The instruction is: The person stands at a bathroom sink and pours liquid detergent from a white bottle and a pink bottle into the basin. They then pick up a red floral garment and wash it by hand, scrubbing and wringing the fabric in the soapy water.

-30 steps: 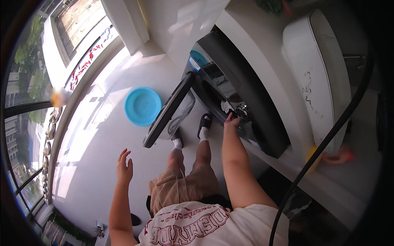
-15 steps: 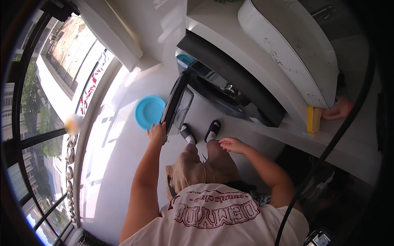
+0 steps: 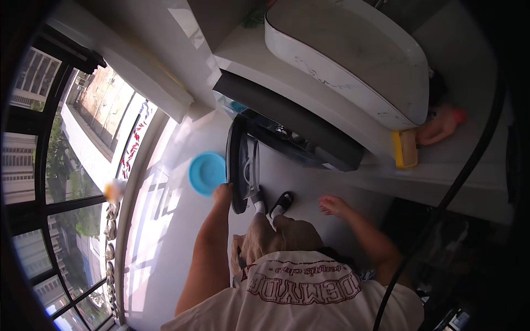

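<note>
A dark front-loading washing machine (image 3: 290,118) stands under the counter. Its round door (image 3: 237,165) hangs wide ajar, with a clear bowl-shaped inner side. My left hand (image 3: 222,193) grips the door's outer edge, its fingers partly hidden there. Just beyond that hand, a light blue plastic basin (image 3: 207,173) sits on the floor. My right hand (image 3: 333,205) hovers over the floor to the right of my knees, holding nothing, its fingers loosely bent and a little apart. The drum opening is mostly hidden under the machine's top edge.
A white marbled sink (image 3: 348,71) rests on the counter, with a yellow box-shaped thing (image 3: 405,149) by its corner. Large windows (image 3: 72,182) line the left side. My feet in black sandals (image 3: 281,203) are near the door. A black cable (image 3: 441,201) crosses the right side.
The view has shifted and turned. The door appears swung a little nearer to my legs, with my left hand still at its edge. My right hand has moved rightward, off my knee.
</note>
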`<move>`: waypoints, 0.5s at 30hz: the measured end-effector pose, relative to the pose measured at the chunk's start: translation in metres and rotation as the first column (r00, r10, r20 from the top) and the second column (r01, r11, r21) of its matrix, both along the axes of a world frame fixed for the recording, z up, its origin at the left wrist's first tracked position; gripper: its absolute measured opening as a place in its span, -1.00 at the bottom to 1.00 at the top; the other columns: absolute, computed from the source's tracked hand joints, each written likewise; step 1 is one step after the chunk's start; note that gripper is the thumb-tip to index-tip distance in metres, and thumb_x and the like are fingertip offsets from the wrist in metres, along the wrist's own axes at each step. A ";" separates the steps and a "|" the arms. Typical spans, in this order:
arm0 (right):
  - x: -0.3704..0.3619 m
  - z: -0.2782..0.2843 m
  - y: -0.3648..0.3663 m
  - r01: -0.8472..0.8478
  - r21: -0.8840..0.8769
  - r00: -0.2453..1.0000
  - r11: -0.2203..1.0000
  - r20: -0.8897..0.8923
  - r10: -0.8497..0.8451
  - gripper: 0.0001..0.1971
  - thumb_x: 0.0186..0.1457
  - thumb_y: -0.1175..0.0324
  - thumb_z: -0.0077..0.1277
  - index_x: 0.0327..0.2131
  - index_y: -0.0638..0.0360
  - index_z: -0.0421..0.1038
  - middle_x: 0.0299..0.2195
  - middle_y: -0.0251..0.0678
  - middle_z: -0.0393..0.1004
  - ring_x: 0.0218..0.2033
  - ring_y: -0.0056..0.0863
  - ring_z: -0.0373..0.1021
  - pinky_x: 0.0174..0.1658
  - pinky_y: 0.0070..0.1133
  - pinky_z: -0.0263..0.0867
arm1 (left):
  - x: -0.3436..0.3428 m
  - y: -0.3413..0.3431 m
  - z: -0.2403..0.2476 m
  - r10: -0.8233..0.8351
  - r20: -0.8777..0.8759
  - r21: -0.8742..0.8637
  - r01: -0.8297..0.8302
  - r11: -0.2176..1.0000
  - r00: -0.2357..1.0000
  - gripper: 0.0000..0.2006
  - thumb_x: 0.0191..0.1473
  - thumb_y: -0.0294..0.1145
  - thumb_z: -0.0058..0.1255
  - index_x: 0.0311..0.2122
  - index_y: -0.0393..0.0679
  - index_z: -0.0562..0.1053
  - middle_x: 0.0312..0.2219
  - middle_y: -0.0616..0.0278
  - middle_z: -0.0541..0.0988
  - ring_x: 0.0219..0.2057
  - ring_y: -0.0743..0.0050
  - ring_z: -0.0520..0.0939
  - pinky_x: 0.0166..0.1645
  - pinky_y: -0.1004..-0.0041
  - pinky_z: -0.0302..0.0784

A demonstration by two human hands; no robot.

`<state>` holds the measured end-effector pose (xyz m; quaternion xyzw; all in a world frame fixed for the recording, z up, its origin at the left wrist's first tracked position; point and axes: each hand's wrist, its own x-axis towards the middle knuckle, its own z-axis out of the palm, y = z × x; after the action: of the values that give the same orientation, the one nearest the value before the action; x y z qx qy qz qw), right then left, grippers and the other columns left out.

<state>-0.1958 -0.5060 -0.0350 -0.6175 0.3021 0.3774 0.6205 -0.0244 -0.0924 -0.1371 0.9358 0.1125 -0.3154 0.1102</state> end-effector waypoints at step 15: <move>-0.083 -0.001 -0.053 0.065 -0.184 0.994 0.981 0.098 -0.048 -0.70 0.11 0.22 -0.07 -0.12 0.14 0.38 -0.31 -0.32 0.46 -0.33 -0.53 0.41 -0.31 -0.57 0.35 | -0.008 -0.102 -0.027 -0.766 0.097 -0.322 0.748 0.580 0.636 -0.74 0.04 -0.37 -0.16 -0.15 -0.11 0.45 -0.12 -0.01 0.47 -0.13 0.01 0.51 -0.07 0.29 0.47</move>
<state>-0.2789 -0.5591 -0.0362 -0.6811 0.3242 0.3003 0.5839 -0.0327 -0.1940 -0.1636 0.8526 -0.3489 -0.3705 0.1183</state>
